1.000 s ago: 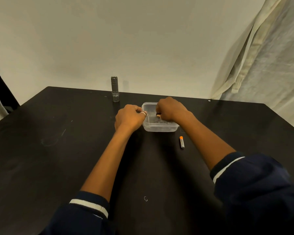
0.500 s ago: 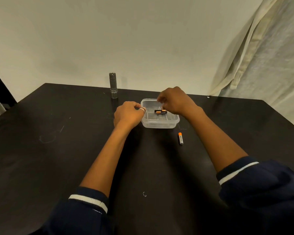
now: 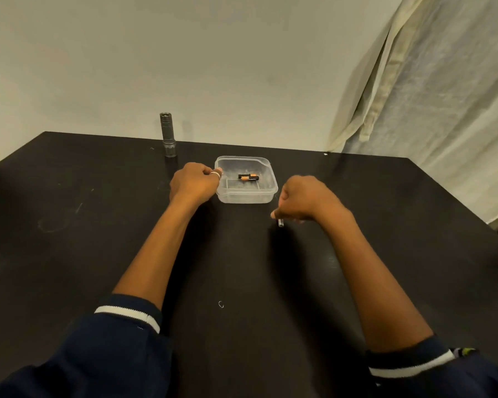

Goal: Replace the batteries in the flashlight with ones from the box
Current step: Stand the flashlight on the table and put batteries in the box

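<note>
At frame centre my left hand (image 3: 194,183), fingers curled, grips the box (image 3: 266,193) rim, likely to steady it; my right hand (image 3: 302,201) pinches the loose battery (image 3: 280,223), apparently for pickup.

Black table (image 3: 69,254), upright flashlight (image 3: 167,135) near back edge, clear plastic box (image 3: 243,196) mid-table

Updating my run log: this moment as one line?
left hand: holds box | right hand: pinches loose battery on table | box: batteries inside | flashlight: upright, untouched
</note>
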